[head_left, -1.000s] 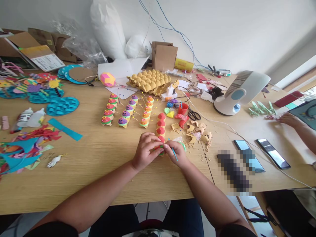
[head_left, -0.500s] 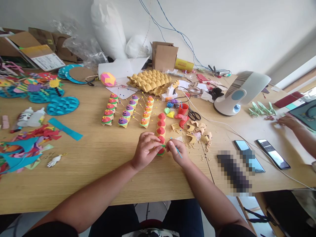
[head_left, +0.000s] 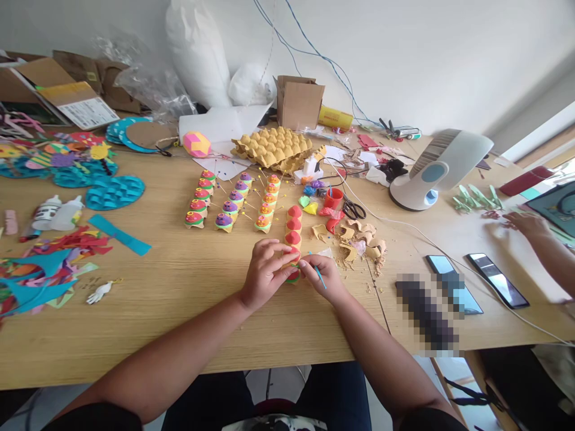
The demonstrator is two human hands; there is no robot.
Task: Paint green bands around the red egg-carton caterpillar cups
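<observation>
In front of me stands an egg-carton strip [head_left: 293,225] whose cups are topped with red clay, with green at the near end. My left hand [head_left: 269,272] is closed on the strip's near part, thumb and fingers against its left side. A thin blue modelling tool [head_left: 320,277] sits in my right hand [head_left: 330,276], its fingertips pinched together at the strip's right side. The fingers hide the tool's front end and the spot being touched. Beyond are three decorated strips with red [head_left: 202,197], purple [head_left: 234,200] and orange [head_left: 268,203] tops, all with pins sticking out.
Right of the strip lie torn carton scraps [head_left: 371,239], black scissors [head_left: 354,209], a red cup [head_left: 333,199] and clay lumps [head_left: 309,206]. Egg trays [head_left: 272,146] and a white fan [head_left: 440,170] stand behind. Two phones [head_left: 496,280] and another person's hand [head_left: 530,224] are at right.
My right hand has shifted slightly left and closer to the strip, and the blue tool has tilted with it. My left hand stays nearly in place. The other person's hand has moved slightly.
</observation>
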